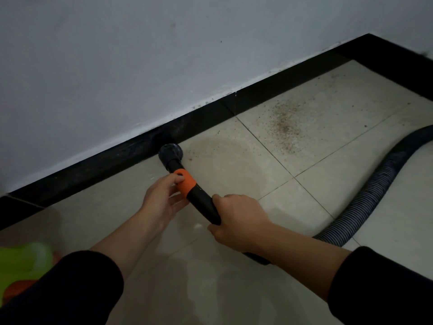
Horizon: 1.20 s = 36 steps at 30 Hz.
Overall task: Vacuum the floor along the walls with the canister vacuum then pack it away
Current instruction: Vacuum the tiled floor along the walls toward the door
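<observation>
A black vacuum wand [203,204] with an orange collar [186,182] points at the black skirting board [98,165]. Its round brush nozzle [170,152] sits on the floor right at the skirting. My right hand [236,219] grips the wand's rear part. My left hand [164,198] holds the wand at the orange collar, thumb on top and fingers underneath. The ribbed black hose [365,202] runs from behind my right wrist across the tiles and off the right edge. A patch of brown crumbs [284,126] lies on the tile further right along the wall.
The white wall [140,66] meets a second skirting [398,59] in a corner at the upper right. Beige floor tiles [246,160] fill the middle. A green and orange plastic object [23,261] sits at the lower left edge.
</observation>
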Motion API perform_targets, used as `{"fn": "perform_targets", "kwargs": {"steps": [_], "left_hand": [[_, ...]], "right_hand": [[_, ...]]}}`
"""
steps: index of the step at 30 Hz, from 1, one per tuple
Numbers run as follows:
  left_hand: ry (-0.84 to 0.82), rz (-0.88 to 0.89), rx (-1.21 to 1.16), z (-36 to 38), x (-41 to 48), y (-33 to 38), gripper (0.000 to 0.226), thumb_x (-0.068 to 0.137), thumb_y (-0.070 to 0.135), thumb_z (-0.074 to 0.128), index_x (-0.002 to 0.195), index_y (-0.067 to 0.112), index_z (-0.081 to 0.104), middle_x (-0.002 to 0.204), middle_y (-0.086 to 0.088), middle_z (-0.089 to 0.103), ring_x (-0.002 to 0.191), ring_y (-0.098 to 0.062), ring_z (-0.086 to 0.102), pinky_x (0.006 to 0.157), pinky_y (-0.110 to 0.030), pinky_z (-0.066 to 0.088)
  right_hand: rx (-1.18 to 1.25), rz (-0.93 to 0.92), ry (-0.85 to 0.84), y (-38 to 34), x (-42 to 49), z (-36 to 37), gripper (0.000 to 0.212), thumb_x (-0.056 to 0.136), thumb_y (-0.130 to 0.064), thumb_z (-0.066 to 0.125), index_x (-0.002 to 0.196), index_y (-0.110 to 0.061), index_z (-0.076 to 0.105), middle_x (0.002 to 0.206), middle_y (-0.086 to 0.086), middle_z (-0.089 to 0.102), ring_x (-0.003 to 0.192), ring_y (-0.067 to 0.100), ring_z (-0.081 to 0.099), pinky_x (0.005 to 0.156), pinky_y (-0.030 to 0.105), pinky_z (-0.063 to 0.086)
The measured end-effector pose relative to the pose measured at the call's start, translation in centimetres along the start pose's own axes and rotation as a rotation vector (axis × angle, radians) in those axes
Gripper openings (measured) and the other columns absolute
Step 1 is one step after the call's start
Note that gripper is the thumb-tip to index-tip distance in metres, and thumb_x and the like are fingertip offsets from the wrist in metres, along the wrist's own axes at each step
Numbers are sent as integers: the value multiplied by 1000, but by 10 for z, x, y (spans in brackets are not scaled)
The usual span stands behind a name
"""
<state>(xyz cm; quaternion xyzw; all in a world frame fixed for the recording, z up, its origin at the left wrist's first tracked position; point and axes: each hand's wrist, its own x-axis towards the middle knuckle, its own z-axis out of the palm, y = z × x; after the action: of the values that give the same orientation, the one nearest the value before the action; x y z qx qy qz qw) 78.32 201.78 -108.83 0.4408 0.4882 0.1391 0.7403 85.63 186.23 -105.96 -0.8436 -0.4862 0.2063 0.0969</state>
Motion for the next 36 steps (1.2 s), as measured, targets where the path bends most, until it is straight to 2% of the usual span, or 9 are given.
{"fn": "perform_targets", "kwargs": {"steps": [6, 11, 17, 20, 25, 31, 36], "left_hand": [[-28, -17, 30, 9, -3, -2, 17, 89, 14, 60, 106, 11, 60, 110, -18, 61, 83, -27, 64, 71, -36, 55], [-42, -15, 46, 18, -7, -4, 28, 90, 15, 61, 117, 9, 57, 113, -19, 59, 85, -28, 64, 74, -36, 55], [-66, -20, 59, 26, -10, -5, 12, 90, 15, 61, 101, 13, 59, 114, -20, 60, 87, -29, 65, 72, -36, 55], [-80, -24, 63, 30, -10, -6, 16, 90, 16, 61, 105, 13, 57, 117, -20, 59, 88, -29, 64, 73, -36, 55], [-98, -25, 51, 35, -7, -6, 17, 91, 17, 60, 108, 14, 57, 116, -17, 58, 87, -27, 63, 73, -35, 54], [-50, -27, 19, 39, 3, -2, 36, 91, 17, 58, 126, 8, 53, 116, -15, 57, 90, -27, 60, 71, -34, 52], [-45, -25, -5, 41, 11, 1, 33, 92, 18, 57, 123, 11, 51, 113, -12, 57, 99, -29, 59, 71, -34, 51]], "right_hand": [[10, 23, 2, 6, -10, -4, 30, 89, -35, 59, 110, -16, 52, 84, 0, 48, 72, 21, 49, 65, 29, 39], [35, 59, -7, 10, -15, -6, 29, 87, -34, 61, 109, -17, 53, 83, 0, 51, 71, 20, 52, 65, 29, 42], [34, 77, 6, 15, -23, -9, 28, 86, -35, 61, 106, -16, 53, 83, 0, 51, 72, 21, 51, 65, 29, 42], [40, 85, 6, 18, -24, -11, 30, 86, -35, 61, 108, -16, 54, 85, 0, 51, 73, 21, 53, 67, 30, 46], [48, 95, 2, 20, -21, -12, 31, 87, -34, 62, 111, -16, 54, 86, 1, 52, 73, 21, 52, 66, 29, 43], [55, 99, 16, 18, -9, -12, 30, 87, -34, 62, 110, -16, 53, 86, 1, 49, 72, 22, 50, 64, 29, 39], [52, 107, 28, 17, 0, -12, 31, 87, -34, 61, 111, -16, 54, 86, 1, 49, 72, 22, 49, 64, 29, 38]]}}
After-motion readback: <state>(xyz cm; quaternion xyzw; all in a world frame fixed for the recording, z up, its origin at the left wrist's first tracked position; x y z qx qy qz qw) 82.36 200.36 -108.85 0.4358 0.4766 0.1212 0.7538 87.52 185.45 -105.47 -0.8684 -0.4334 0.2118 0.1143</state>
